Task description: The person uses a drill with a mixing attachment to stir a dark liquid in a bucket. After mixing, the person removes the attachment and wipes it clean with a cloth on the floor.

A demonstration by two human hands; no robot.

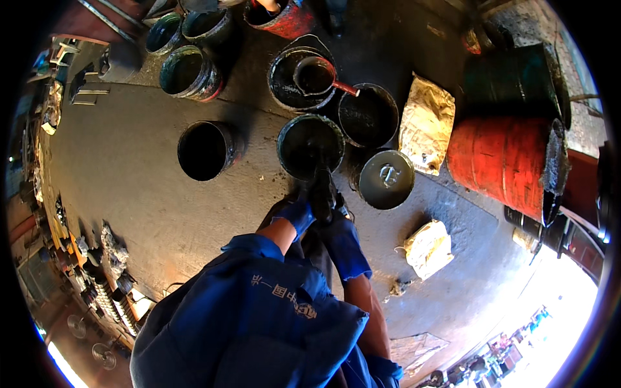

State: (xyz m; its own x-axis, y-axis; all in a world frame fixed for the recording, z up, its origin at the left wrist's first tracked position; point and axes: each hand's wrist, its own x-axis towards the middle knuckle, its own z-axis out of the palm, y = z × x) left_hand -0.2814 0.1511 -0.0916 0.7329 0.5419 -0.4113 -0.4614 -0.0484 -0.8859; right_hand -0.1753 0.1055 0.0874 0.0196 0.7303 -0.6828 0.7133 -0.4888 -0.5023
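Both my hands wear blue gloves and are closed around a dark, drill-like power tool point(322, 193) in front of my body. My left hand point(297, 216) grips it from the left side. On its right and nearer to me, my right hand point(341, 237) wraps around its rear part; the fingers are partly hidden. The tool's front end points down into an open bucket point(281, 155) holding dark material, and what is at its tip is lost in the dark.
Close by stand a bucket with a red-handled dipper point(315, 75) in it, a dark-filled bucket point(369, 115) and a grey-topped bucket point(387, 187). A bucket point(206, 150) stands left. Right lie a paper sack point(427, 123), a red drum point(501, 161) and crumpled paper point(429, 249). Another person's hand point(268, 5) shows at the top.
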